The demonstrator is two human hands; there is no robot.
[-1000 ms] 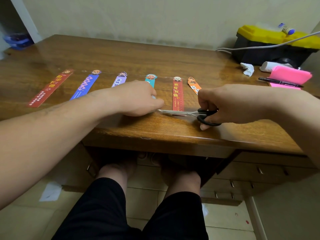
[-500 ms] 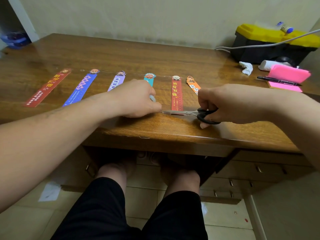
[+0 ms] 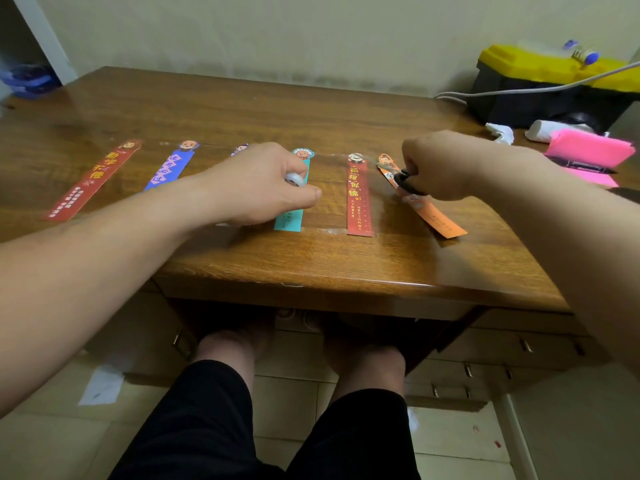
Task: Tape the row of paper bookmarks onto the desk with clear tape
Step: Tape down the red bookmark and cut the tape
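Shifted back from the desk's (image 3: 311, 265) near edge since a second ago. Now curling the left hand (image 3: 263, 185) round the roll (image 3: 295, 178), just above the teal bookmark (image 3: 289, 218); clasping scissors (image 3: 407, 183) in the right hand (image 3: 446, 164), over the orange bookmark (image 3: 440, 220). Left nearer than both grips: a clear strip (image 3: 327, 231) across the row's lower ends. Probably cut free, that edge fastened.

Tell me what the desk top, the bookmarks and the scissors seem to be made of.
Desk top: wood or veneer, glossy varnish; grain and reflections show. Bookmarks: thin printed paper or card, lying flat, slight sheen. Scissors in the right hand: black handles, probably plastic; blades blurred, so metal is a guess.
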